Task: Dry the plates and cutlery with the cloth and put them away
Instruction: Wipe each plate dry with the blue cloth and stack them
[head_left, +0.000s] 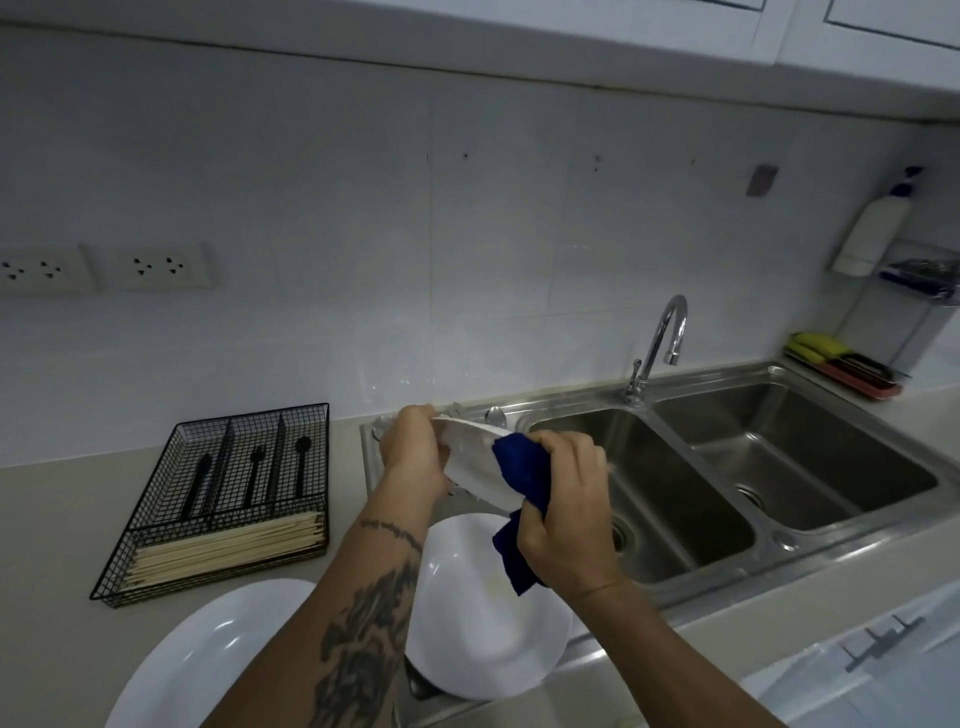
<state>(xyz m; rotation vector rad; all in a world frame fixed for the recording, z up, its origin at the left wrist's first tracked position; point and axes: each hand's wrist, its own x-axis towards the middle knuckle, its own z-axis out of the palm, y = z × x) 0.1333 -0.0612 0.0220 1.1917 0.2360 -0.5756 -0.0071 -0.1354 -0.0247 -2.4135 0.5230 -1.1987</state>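
Note:
My left hand (410, 449) grips the far rim of a small white plate (470, 465), held tilted above the sink's drainboard (370, 441). My right hand (563, 506) grips a dark blue cloth (522, 470) and presses it against the plate's right side; the cloth's tail hangs below my palm. Two larger white plates lie below: one (478, 623) on the drainboard under my hands, another (208, 654) on the counter at the lower left. A metal spoon (495, 415) lies at the drainboard's back edge.
A black wire cutlery tray (228, 499) on the left counter holds three black utensils and a bundle of wooden chopsticks. The double steel sink (727, 467) with its faucet (660, 343) lies to the right. Sponges, a soap bottle and a wall rack sit far right.

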